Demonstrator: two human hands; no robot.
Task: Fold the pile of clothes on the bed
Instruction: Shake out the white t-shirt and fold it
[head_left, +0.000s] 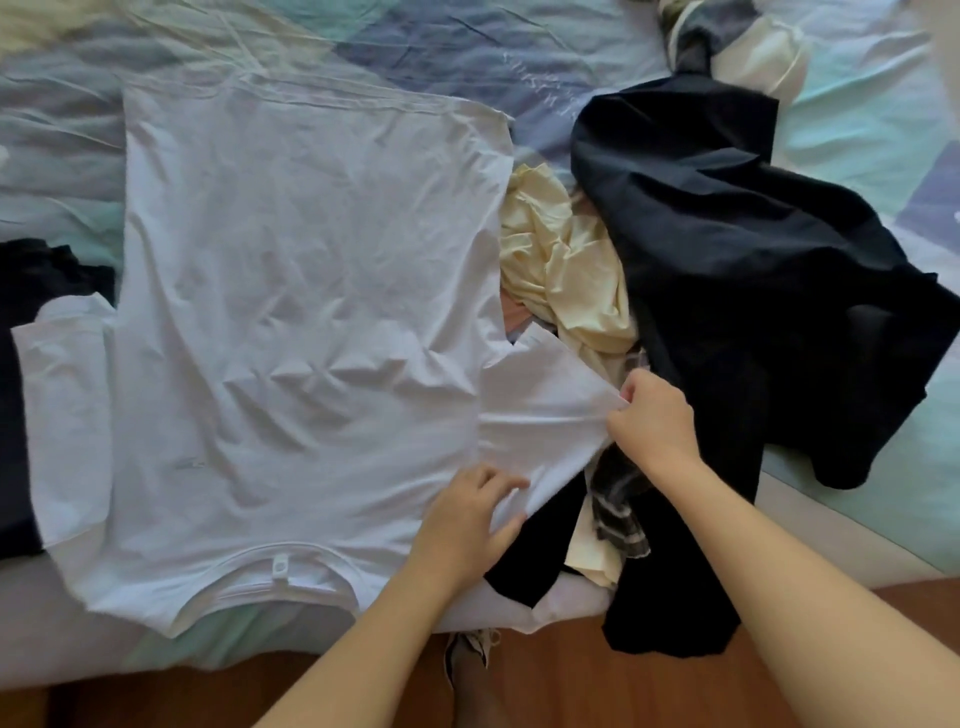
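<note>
A white t-shirt (301, 322) lies spread flat on the bed, its collar toward me at the near edge. My right hand (655, 420) pinches the end of its right sleeve (540, 410), pulled out to the right. My left hand (467, 519) holds the near edge of that sleeve by the shoulder, fingers curled on the cloth. To the right lies the unfolded pile: a large black garment (727, 270), a cream garment (566, 270) and a plaid piece (618, 509) under my right wrist.
A dark garment (31, 291) lies at the left edge, partly under the shirt's left sleeve. More bunched clothes (727, 47) sit at the top right. The patterned blue-green bed sheet (467, 47) runs beyond. Wooden floor (571, 675) shows below the bed edge.
</note>
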